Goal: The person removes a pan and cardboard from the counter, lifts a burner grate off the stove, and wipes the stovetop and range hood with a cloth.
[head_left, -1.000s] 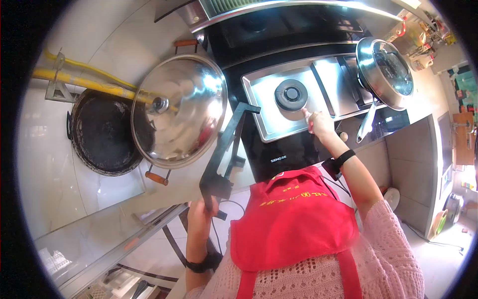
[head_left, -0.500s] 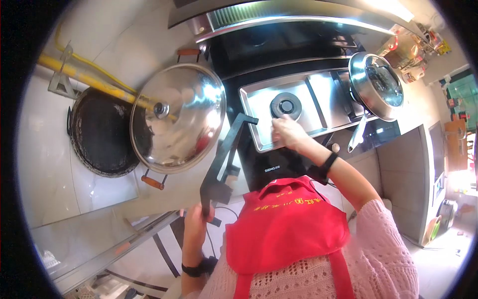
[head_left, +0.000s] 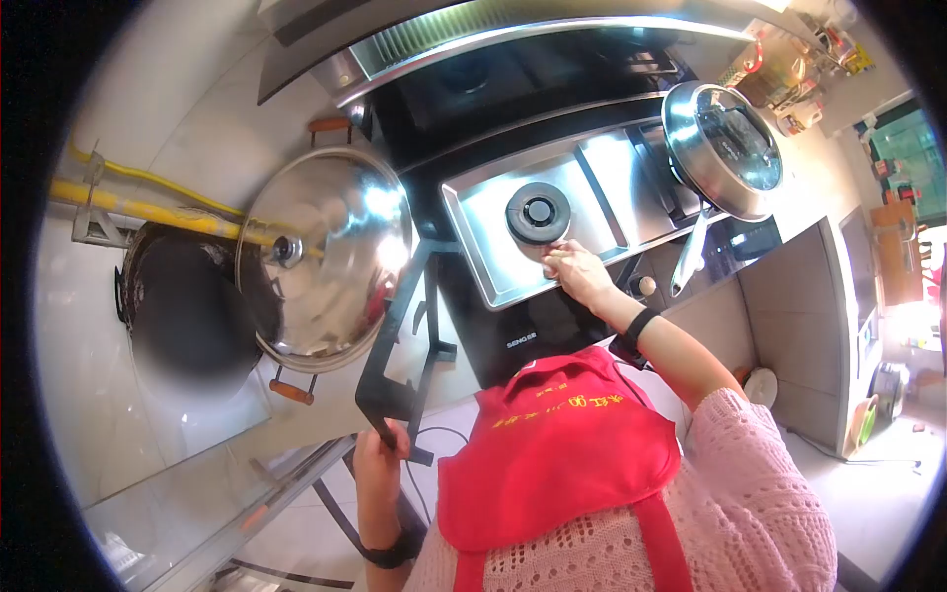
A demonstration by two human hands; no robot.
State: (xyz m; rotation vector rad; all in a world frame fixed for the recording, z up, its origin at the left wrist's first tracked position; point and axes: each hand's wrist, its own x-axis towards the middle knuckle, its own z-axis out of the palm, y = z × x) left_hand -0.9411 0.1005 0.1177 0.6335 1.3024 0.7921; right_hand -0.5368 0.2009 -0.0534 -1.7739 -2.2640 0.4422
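Observation:
My left hand [head_left: 382, 452] is closed round the lower corner of a black pan support [head_left: 373, 390], a burner grate lifted off and held tilted left of the stove. In the middle of the bright steel drip tray [head_left: 477, 259] sits a bare round burner [head_left: 539, 211] with a black ring. My right hand [head_left: 577, 273] is over the tray, its fingers curled together close to the near edge of the burner. Whatever those fingers pinch, if anything, is hidden from me.
A large steel wok lid [head_left: 340, 232] with wooden-handled rings nearby stands left of the stove, beside a dark round pan [head_left: 192, 306]. A lidded frying pan [head_left: 725, 148] occupies the right burner, its handle [head_left: 692, 255] pointing toward me. Yellow gas pipe [head_left: 133, 200] runs along the left wall.
My right hand has moved from the burner's left front to its near right edge. My left hand still holds the pan support, now turned somewhat. The whole view has shifted slightly.

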